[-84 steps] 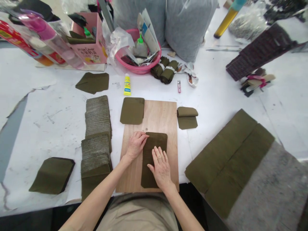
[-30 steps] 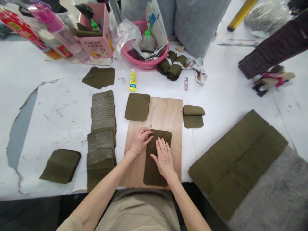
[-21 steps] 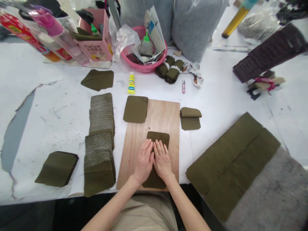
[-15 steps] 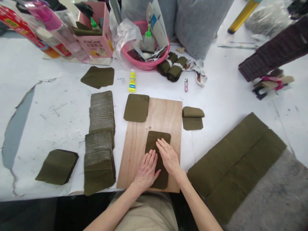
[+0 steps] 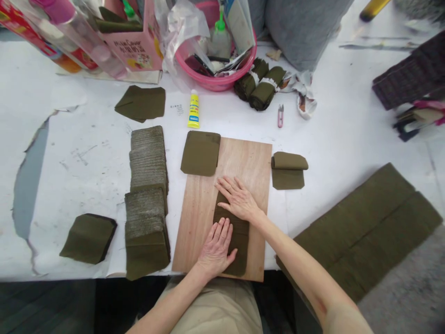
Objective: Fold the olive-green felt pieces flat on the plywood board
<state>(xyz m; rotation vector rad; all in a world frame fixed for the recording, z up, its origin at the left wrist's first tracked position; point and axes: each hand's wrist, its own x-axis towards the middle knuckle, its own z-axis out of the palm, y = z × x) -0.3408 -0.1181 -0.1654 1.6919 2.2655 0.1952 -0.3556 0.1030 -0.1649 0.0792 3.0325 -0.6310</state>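
Across white tabletop (image 5: 90,185), fanned cloth stack (image 5: 146,199) at nine o'clock from wooden board (image 5: 243,157), then left hand (image 5: 215,249) flat, thumb apart, at seven on the board's olive cloth (image 5: 240,239), right hand (image 5: 239,199) splayed at twelve, seemingly to keep it smooth.

Couldn't really see the far end of the olive strip (image 5: 239,248) — the right hand (image 5: 238,199) mostly covered it, and the left hand (image 5: 213,248) hid part of its left edge. A square piece (image 5: 200,153) blocked the board's (image 5: 191,222) far left corner. Over on the table's (image 5: 330,130) far side, the pink box (image 5: 134,51) and grey bag (image 5: 306,32) got cut off up top — and the scribble (image 5: 177,110) there was too small to read.
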